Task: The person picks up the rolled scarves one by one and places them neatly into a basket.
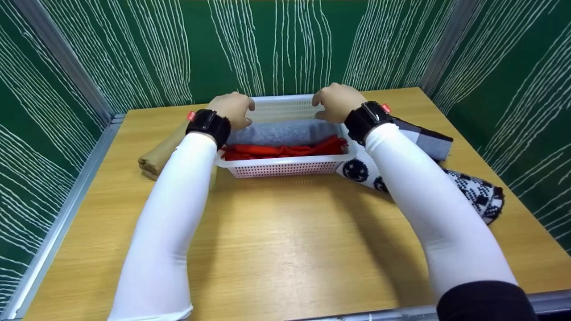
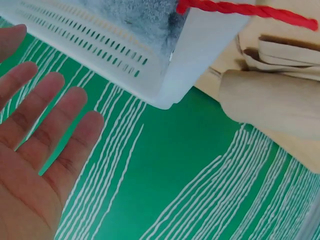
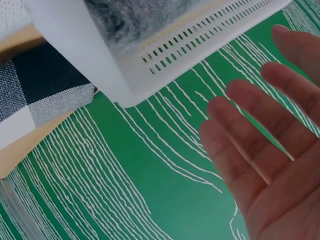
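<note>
A white plastic basket [image 1: 285,170] with slotted walls stands toward the back of the table. Inside lie a fuzzy grey rolled cloth [image 1: 285,132] and, nearer the front, a red cloth [image 1: 276,151]; a twisted red tassel [image 2: 250,10] shows in the left wrist view. Over the basket's left side hovers my left hand [image 1: 232,109], its fingers loosely bent and holding nothing. My right hand [image 1: 339,102] is above the far right corner, also holding nothing. Both wrist views show spread, relaxed fingers of the left hand [image 2: 40,135] and right hand [image 3: 265,140], apart from the basket.
Left of the basket lies a tan rolled cloth [image 1: 163,154]. At the right are a black, white and grey checked cloth [image 1: 428,138] and a black-and-white patterned knit [image 1: 482,194], partly hidden by my right arm. Green walls with white streaks [image 1: 285,49] enclose the table [image 1: 276,232].
</note>
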Available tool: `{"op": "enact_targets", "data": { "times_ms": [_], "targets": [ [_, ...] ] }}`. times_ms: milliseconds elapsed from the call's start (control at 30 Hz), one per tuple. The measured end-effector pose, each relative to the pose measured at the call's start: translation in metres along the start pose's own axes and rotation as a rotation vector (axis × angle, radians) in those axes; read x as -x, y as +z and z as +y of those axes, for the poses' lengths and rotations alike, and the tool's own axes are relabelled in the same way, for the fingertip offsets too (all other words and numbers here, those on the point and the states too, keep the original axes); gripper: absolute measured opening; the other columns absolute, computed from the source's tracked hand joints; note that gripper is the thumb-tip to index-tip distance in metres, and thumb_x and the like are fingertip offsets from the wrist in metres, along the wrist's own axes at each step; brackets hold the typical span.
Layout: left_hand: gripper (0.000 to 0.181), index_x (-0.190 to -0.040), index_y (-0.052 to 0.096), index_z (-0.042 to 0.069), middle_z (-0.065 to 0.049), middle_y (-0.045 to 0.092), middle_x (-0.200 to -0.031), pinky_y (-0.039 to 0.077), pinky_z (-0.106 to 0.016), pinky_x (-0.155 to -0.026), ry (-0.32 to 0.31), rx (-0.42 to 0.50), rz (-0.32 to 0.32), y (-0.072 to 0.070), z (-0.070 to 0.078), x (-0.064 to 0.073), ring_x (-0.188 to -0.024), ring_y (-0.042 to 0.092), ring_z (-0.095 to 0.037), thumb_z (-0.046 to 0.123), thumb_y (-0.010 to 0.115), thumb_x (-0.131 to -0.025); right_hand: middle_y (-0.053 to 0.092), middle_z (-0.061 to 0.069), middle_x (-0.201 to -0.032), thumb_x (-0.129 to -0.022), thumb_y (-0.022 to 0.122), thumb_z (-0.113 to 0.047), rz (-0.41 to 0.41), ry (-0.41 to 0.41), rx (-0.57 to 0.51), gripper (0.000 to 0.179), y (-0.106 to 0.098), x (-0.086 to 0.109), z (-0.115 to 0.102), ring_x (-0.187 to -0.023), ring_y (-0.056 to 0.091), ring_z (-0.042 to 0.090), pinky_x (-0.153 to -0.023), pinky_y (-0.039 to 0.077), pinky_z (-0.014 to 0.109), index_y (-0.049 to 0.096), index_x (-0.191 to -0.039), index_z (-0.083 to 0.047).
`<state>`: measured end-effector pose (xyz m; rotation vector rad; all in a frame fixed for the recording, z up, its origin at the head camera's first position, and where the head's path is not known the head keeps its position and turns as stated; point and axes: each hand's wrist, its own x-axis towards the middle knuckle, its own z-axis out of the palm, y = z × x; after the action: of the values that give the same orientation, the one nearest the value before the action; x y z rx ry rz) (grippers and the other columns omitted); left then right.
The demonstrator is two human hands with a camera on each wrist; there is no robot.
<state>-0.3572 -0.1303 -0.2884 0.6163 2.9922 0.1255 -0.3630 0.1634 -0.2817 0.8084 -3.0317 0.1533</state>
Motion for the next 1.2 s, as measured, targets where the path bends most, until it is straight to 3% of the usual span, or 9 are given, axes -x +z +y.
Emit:
{"op": "enact_targets", "data": {
  "times_ms": [267, 867, 1200],
  "targets": [
    [0.049, -0.149, 0.064, 0.004, -0.019, 0.063, -0.154, 0.049, -0.059, -0.118, 0.003, 0.012, 0.018, -0.003, -0.006, 0.008, -0.143, 0.059, -0.039, 0.022, 0.068, -0.104, 0.073, 0.023, -0.137, -0.099, 0.078, -0.020, 0.081, -0.034, 0.005, 0.043, 0.004, 0.005, -0.005, -0.124, 0.071, 0.043, -0.106, 0.057, 0.060, 0.073, -0.137, -0.002],
    [0.051, -0.151, 0.062, 0.006, -0.020, 0.065, -0.147, 0.048, -0.059, -0.119, 0.025, 0.002, 0.101, 0.000, -0.024, 0.040, -0.139, 0.061, -0.040, 0.024, 0.069, -0.103, 0.070, 0.021, -0.143, -0.099, 0.078, -0.024, 0.151, -0.120, 0.019, 0.048, 0.016, 0.013, -0.021, -0.133, 0.065, 0.043, -0.111, 0.054, 0.061, 0.069, -0.142, -0.006],
    [0.051, -0.150, 0.062, 0.004, -0.021, 0.065, -0.147, 0.049, -0.059, -0.118, -0.014, 0.019, 0.126, 0.003, -0.040, 0.050, -0.137, 0.062, -0.040, 0.024, 0.070, -0.103, 0.070, 0.020, -0.143, -0.096, 0.081, -0.029, 0.185, -0.168, 0.049, 0.052, 0.023, 0.017, -0.032, -0.131, 0.066, 0.043, -0.111, 0.054, 0.061, 0.070, -0.143, -0.008]
  ]
}}
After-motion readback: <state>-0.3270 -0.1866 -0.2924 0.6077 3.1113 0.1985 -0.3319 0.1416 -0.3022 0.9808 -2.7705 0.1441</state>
